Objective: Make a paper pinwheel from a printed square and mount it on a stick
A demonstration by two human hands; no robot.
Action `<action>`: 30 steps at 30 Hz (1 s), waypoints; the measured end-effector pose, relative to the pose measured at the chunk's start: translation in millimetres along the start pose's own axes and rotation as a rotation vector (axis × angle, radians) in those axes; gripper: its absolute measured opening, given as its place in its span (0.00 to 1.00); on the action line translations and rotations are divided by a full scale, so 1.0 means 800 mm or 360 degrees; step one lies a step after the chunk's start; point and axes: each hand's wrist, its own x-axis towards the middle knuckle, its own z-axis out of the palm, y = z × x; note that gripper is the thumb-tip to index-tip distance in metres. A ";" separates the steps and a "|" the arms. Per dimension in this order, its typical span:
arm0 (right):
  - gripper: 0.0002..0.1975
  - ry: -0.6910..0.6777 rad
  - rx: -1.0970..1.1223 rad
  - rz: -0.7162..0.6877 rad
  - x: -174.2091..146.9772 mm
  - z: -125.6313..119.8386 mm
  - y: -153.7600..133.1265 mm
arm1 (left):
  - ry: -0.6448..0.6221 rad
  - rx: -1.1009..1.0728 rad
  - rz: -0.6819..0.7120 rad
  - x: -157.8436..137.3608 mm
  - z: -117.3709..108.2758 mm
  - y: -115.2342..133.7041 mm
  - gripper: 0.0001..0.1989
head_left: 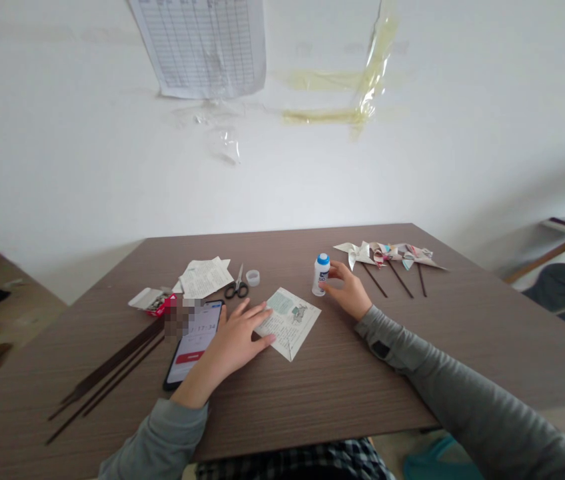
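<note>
A square of printed paper (295, 323) lies turned cornerwise on the table in front of me, with crease lines near its lower corner. My left hand (242, 333) rests flat with spread fingers, its fingertips on the paper's left edge. My right hand (346, 288) has its thumb and fingers around the right side of a small white bottle (320, 277) with a blue cap, likely glue. The bottle stands upright on or just at the tabletop. Beyond the paper are black-handled scissors (237, 288) and a small clear round lid or cup (253, 277).
Several paper sheets (206, 277) and a red-and-white box (155, 301) of small items lie at left. Dark thin sticks (112, 367) and a phone (195, 347) are nearer. Paper pinwheels (385, 255) on sticks lie at right. A white wall (312, 187) backs the table (307, 400). Someone's leg (562, 287) shows far right.
</note>
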 end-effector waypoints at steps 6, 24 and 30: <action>0.18 -0.0110 -0.0098 0.0059 0.010 0.001 -0.011 | -0.0012 0.0000 0.0045 -0.001 -0.002 -0.007 0.34; 0.17 -0.0441 0.0023 0.0108 0.124 0.139 -0.075 | 0.0002 0.0018 -0.0004 -0.007 -0.016 -0.056 0.36; 0.17 -0.0438 0.0035 0.0162 0.128 0.166 -0.083 | -0.0051 0.0034 -0.0058 -0.011 -0.023 -0.054 0.36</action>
